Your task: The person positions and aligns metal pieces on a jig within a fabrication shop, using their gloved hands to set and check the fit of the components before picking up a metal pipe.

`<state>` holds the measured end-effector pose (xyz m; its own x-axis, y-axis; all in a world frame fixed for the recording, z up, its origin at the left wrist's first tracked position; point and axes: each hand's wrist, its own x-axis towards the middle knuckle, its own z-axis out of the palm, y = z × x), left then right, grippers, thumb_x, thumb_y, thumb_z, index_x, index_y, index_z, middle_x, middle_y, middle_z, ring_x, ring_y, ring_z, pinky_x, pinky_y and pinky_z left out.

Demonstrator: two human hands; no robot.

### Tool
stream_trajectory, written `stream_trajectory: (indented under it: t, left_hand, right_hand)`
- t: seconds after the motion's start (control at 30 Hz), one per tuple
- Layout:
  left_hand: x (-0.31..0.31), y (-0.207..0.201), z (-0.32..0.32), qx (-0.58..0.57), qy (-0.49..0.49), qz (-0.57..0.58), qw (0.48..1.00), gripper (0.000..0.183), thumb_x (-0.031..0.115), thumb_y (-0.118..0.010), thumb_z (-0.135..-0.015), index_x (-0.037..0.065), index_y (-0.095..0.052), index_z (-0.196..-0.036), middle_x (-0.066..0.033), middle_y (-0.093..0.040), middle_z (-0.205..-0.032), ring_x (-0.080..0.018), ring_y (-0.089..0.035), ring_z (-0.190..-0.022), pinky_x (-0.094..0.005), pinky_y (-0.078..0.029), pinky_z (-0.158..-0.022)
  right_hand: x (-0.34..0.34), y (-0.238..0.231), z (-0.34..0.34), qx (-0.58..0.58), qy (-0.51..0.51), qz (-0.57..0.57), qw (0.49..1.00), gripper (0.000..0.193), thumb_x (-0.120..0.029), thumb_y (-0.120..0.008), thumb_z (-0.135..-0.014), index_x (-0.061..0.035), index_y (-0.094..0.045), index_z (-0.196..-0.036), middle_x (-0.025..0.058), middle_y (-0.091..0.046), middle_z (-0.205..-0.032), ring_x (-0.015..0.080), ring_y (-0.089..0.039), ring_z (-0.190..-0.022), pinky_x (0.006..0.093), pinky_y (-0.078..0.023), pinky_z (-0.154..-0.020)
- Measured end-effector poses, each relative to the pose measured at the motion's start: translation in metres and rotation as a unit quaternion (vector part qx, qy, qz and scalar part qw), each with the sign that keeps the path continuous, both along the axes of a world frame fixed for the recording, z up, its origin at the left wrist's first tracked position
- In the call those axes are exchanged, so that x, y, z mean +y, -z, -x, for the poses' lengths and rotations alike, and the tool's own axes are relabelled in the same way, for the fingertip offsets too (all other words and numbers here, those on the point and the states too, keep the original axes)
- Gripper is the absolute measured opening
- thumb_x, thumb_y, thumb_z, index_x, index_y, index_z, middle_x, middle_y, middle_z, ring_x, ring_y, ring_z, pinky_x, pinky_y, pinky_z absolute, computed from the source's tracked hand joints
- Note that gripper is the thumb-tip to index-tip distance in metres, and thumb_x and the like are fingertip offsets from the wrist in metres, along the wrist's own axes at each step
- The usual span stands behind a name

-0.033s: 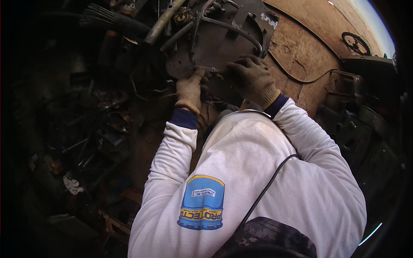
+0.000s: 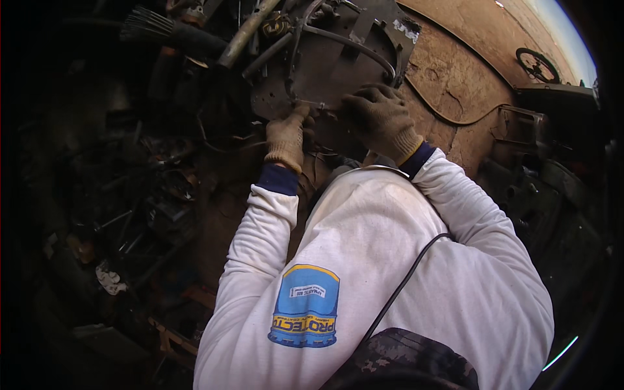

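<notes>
Head camera view: two gloved hands work at a dark metal plate lying at 12 o'clock, just beyond the person's white shirt. The left hand, at the plate's 7 o'clock, has one digit stretched toward the near edge while the other fingers curl into shadow; whether they grip anything cannot be told. Between the plate's 4 and 5 o'clock, the right hand bends its fingers loosely inward, palm down; its underside is hidden, so any hold there cannot be told either. A curved metal rod arcs across the plate's face. At 11 o'clock lies a pale tube, with a bundle of stiff wires farther out, between 10 and 11. Dim, jumbled metal parts fill 9 o'clock. Toward 2 o'clock, a dark cable snakes over brown ground, and a black wheel sits well beyond it.
</notes>
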<state>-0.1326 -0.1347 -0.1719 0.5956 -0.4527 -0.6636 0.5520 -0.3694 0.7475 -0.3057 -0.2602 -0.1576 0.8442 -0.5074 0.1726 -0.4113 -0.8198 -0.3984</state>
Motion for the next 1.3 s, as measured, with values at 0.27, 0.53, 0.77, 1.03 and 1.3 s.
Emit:
stream_trajectory:
  t: [0.27, 0.53, 0.77, 1.03, 1.3]
  left_hand:
    - [0.000, 0.000, 0.001, -0.010, -0.002, 0.001, 1.000, 0.013, 0.017, -0.072, -0.089, 0.005, -0.069, -0.094, -0.0038, -0.070, -0.081, -0.0100, -0.058, -0.061, -0.0232, -0.045, -0.054]
    - [0.002, 0.008, 0.001, -0.053, 0.013, 0.011, 0.998, 0.026, 0.026, -0.079, -0.083, 0.004, -0.068, -0.091, -0.0051, -0.067, -0.076, -0.0129, -0.056, -0.055, -0.0273, -0.044, -0.052]
    - [0.001, 0.010, 0.001, -0.050, 0.007, 0.001, 0.999, 0.017, 0.020, -0.075, -0.087, 0.005, -0.069, -0.091, -0.0027, -0.069, -0.078, -0.0102, -0.057, -0.059, -0.0238, -0.044, -0.052]
    - [0.000, 0.006, 0.001, -0.031, -0.003, -0.011, 0.999, 0.017, 0.019, -0.074, -0.087, 0.004, -0.070, -0.093, -0.0032, -0.069, -0.078, -0.0108, -0.058, -0.059, -0.0235, -0.044, -0.051]
    - [0.001, 0.008, 0.000, -0.021, -0.013, 0.001, 1.000, 0.028, 0.028, -0.080, -0.081, 0.004, -0.069, -0.091, -0.0052, -0.067, -0.074, -0.0128, -0.054, -0.051, -0.0289, -0.042, -0.048]
  right_hand:
    - [0.000, 0.001, 0.002, -0.012, -0.004, -0.004, 1.000, 0.033, -0.035, -0.068, -0.086, -0.0196, -0.068, -0.116, 0.0074, -0.064, -0.116, 0.0320, -0.058, -0.116, 0.0447, -0.046, -0.098]
    - [0.000, -0.001, 0.001, -0.004, -0.007, 0.018, 1.000, 0.033, -0.037, -0.068, -0.086, -0.0188, -0.069, -0.114, 0.0076, -0.065, -0.114, 0.0316, -0.058, -0.117, 0.0451, -0.046, -0.099]
    - [-0.001, 0.000, 0.003, -0.003, -0.006, 0.005, 1.000, 0.031, -0.036, -0.068, -0.087, -0.0194, -0.069, -0.113, 0.0072, -0.065, -0.115, 0.0313, -0.058, -0.117, 0.0451, -0.046, -0.099]
    - [-0.003, 0.002, 0.005, -0.007, -0.018, -0.011, 1.000, 0.029, -0.035, -0.067, -0.087, -0.0214, -0.069, -0.113, 0.0073, -0.065, -0.119, 0.0313, -0.057, -0.121, 0.0462, -0.045, -0.101]
    - [-0.003, 0.004, 0.005, 0.003, -0.014, 0.009, 1.000, 0.030, -0.034, -0.066, -0.087, -0.0218, -0.068, -0.114, 0.0079, -0.064, -0.119, 0.0321, -0.056, -0.121, 0.0464, -0.044, -0.102]
